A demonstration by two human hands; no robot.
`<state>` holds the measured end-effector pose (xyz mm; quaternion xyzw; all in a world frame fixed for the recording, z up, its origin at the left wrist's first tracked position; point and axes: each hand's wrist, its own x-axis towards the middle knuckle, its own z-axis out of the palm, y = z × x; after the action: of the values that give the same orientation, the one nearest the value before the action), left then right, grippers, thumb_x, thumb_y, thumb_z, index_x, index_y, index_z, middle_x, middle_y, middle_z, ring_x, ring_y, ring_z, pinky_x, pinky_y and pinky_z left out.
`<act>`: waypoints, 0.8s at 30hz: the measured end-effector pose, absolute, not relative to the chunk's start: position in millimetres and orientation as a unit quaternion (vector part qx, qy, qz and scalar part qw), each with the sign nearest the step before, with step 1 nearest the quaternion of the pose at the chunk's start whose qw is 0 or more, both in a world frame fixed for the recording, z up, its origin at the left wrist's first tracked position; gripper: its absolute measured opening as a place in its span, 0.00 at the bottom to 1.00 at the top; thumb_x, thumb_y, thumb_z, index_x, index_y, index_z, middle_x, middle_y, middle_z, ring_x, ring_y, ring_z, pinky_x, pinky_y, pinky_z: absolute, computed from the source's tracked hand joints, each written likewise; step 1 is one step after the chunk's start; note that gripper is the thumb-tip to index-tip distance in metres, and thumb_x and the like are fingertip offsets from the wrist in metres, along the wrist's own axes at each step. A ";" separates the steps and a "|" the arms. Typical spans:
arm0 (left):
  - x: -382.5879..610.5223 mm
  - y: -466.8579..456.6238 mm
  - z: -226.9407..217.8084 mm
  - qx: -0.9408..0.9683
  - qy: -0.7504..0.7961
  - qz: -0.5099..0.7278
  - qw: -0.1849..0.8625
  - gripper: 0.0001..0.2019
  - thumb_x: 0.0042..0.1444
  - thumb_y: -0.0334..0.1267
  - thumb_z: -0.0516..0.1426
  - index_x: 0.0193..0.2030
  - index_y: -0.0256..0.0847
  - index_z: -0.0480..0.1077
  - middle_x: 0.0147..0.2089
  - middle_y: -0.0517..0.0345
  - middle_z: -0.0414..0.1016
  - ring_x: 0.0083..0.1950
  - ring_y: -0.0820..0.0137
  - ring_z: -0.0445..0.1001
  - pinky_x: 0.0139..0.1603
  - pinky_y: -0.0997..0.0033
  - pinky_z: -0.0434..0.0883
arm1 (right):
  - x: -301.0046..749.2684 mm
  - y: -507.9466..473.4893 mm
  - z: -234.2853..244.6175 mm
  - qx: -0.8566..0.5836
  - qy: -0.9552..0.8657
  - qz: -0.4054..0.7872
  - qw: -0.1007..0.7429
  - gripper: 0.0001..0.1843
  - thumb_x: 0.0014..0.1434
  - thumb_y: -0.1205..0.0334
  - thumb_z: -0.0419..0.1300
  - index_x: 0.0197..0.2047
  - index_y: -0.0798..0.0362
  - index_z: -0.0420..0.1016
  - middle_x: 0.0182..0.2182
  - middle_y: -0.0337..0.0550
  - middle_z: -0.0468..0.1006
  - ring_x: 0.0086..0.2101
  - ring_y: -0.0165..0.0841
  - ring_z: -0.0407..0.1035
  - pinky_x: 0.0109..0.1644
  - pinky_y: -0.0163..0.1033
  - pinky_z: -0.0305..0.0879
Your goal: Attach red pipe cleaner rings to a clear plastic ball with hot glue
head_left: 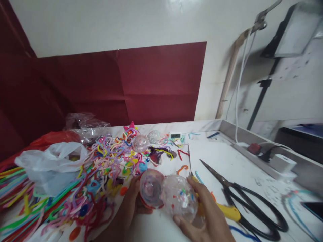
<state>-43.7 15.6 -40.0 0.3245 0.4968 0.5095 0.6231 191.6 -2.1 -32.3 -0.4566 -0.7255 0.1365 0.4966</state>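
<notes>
Cupping a confetti-flecked clear ball [180, 198], right hand [210, 215] held it just right of the pinkish round cup [151, 188] gripped by left hand [131, 198]; both sat between the hands, ball showing no long axis.

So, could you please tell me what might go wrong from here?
The clear ball is round and held between thumb and fingers of the right hand, so it could slip and roll away. The scissors lie close beside that hand, which might knock them. The pipe cleaners are heaped near the left hand, so they could get swept aside.
</notes>
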 end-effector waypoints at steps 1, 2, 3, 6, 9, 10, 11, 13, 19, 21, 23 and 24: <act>-40.8 14.1 -33.8 0.335 0.520 0.509 0.599 0.37 0.56 0.57 0.57 0.68 0.43 0.52 0.42 0.47 0.83 0.31 0.57 0.82 0.29 0.61 0.77 | 191.9 -3.2 -32.7 -0.449 -0.731 0.136 0.495 0.32 0.56 0.50 0.59 0.61 0.48 0.56 0.54 0.49 0.71 0.51 0.46 0.69 0.54 0.49 0.69; -37.8 13.0 -29.2 0.347 0.541 0.510 0.572 0.37 0.56 0.57 0.56 0.67 0.43 0.52 0.42 0.48 0.83 0.29 0.58 0.82 0.28 0.62 0.77 | 192.3 -4.7 -33.3 -0.443 -0.737 0.139 0.491 0.33 0.55 0.51 0.60 0.61 0.49 0.56 0.54 0.49 0.70 0.52 0.47 0.69 0.54 0.50 0.69; -35.0 12.2 -26.3 0.369 0.562 0.510 0.536 0.36 0.57 0.58 0.54 0.67 0.42 0.52 0.39 0.50 0.83 0.27 0.59 0.81 0.26 0.63 0.77 | 192.7 -6.5 -33.7 -0.440 -0.741 0.143 0.486 0.35 0.54 0.52 0.61 0.62 0.49 0.55 0.55 0.50 0.70 0.53 0.47 0.68 0.55 0.50 0.68; -32.0 11.6 -25.2 0.451 0.629 0.487 0.405 0.30 0.61 0.57 0.46 0.64 0.39 0.56 0.20 0.60 0.77 0.17 0.62 0.76 0.16 0.67 0.72 | 194.0 -13.1 -33.2 -0.446 -0.751 0.161 0.459 0.40 0.49 0.57 0.64 0.63 0.49 0.53 0.59 0.52 0.67 0.57 0.50 0.63 0.58 0.53 0.66; -40.5 13.7 -26.6 0.519 0.658 0.465 0.284 0.26 0.62 0.55 0.44 0.57 0.38 0.66 0.13 0.64 0.70 0.15 0.61 0.73 0.17 0.66 0.70 | 196.5 -19.4 -29.5 -0.462 -0.757 0.187 0.422 0.44 0.43 0.63 0.66 0.62 0.49 0.54 0.62 0.54 0.64 0.60 0.52 0.60 0.59 0.54 0.65; -45.1 15.0 -25.9 0.535 0.659 0.466 0.250 0.24 0.60 0.53 0.47 0.53 0.39 0.69 0.17 0.60 0.74 0.21 0.59 0.76 0.23 0.63 0.73 | 198.1 -21.0 -27.9 -0.464 -0.760 0.198 0.409 0.45 0.42 0.64 0.66 0.63 0.50 0.54 0.62 0.55 0.64 0.60 0.52 0.60 0.59 0.54 0.64; -49.8 16.2 -24.5 0.549 0.658 0.469 0.215 0.21 0.59 0.52 0.49 0.49 0.40 0.71 0.27 0.54 0.80 0.31 0.57 0.80 0.33 0.59 0.76 | 200.2 -22.3 -26.3 -0.466 -0.764 0.208 0.395 0.46 0.41 0.65 0.66 0.63 0.51 0.53 0.62 0.56 0.64 0.60 0.51 0.60 0.60 0.54 0.63; -57.6 17.4 -19.4 0.567 0.657 0.470 0.158 0.17 0.56 0.49 0.52 0.44 0.41 0.73 0.42 0.47 0.81 0.47 0.54 0.78 0.49 0.54 0.72 | 205.6 -23.9 -23.0 -0.468 -0.776 0.228 0.356 0.47 0.41 0.65 0.66 0.64 0.52 0.53 0.62 0.55 0.63 0.60 0.49 0.60 0.62 0.54 0.61; -47.1 -10.4 5.0 0.614 0.632 0.470 0.055 0.13 0.58 0.45 0.53 0.42 0.41 0.72 0.43 0.50 0.77 0.40 0.62 0.76 0.39 0.64 0.73 | 217.3 -24.0 -13.4 -0.456 -0.825 0.256 0.213 0.47 0.41 0.59 0.71 0.64 0.52 0.60 0.63 0.53 0.63 0.61 0.49 0.57 0.64 0.54 0.58; -34.5 -28.1 7.8 0.697 0.574 0.425 0.064 0.10 0.62 0.42 0.51 0.43 0.43 0.71 0.40 0.54 0.77 0.32 0.68 0.75 0.33 0.70 0.73 | 214.9 -22.9 -11.4 -0.454 -0.841 0.244 0.162 0.50 0.40 0.58 0.73 0.65 0.56 0.60 0.63 0.56 0.62 0.61 0.51 0.57 0.64 0.55 0.56; -22.9 -43.6 1.2 0.772 0.518 0.359 0.082 0.13 0.61 0.44 0.54 0.52 0.47 0.67 0.42 0.56 0.77 0.34 0.69 0.76 0.30 0.73 0.74 | 211.0 -21.4 -9.3 -0.446 -0.858 0.229 0.112 0.53 0.38 0.55 0.75 0.65 0.60 0.60 0.63 0.62 0.61 0.61 0.54 0.56 0.65 0.57 0.53; -18.5 -49.5 -6.5 0.796 0.502 0.331 0.074 0.21 0.59 0.47 0.57 0.58 0.49 0.63 0.49 0.53 0.76 0.42 0.65 0.77 0.38 0.69 0.76 | 209.5 -20.7 -7.7 -0.439 -0.865 0.224 0.094 0.56 0.36 0.52 0.77 0.65 0.62 0.61 0.63 0.64 0.61 0.61 0.56 0.56 0.65 0.57 0.53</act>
<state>-18.5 -49.5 -6.5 0.7956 0.5020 0.3309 0.0735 209.5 -20.7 -7.7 -0.4386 -0.8652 0.2242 0.0936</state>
